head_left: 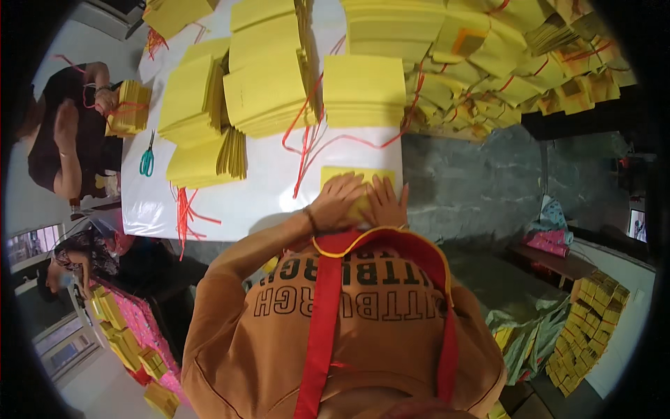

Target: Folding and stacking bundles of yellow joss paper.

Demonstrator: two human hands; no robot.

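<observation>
Both my hands lie flat on a stack of yellow paper [382,172] at the near edge of the white-covered table. My left hand [340,199] rests on its left half with the fingers stretched forward. Close beside it, my right hand [386,201] presses on the right part, fingers apart. Part of the stack is hidden under my palms. Just beyond my hands, red string [307,150] trails across the table from a larger stack of yellow sheets [363,91].
More yellow paper stacks [265,91] stand at left, with teal-handled scissors [147,160] beside them. Red-tied yellow bundles [481,77] are heaped at far right. At far left a co-worker's hand [106,102] holds a tied bundle. Another person [78,262] works lower left.
</observation>
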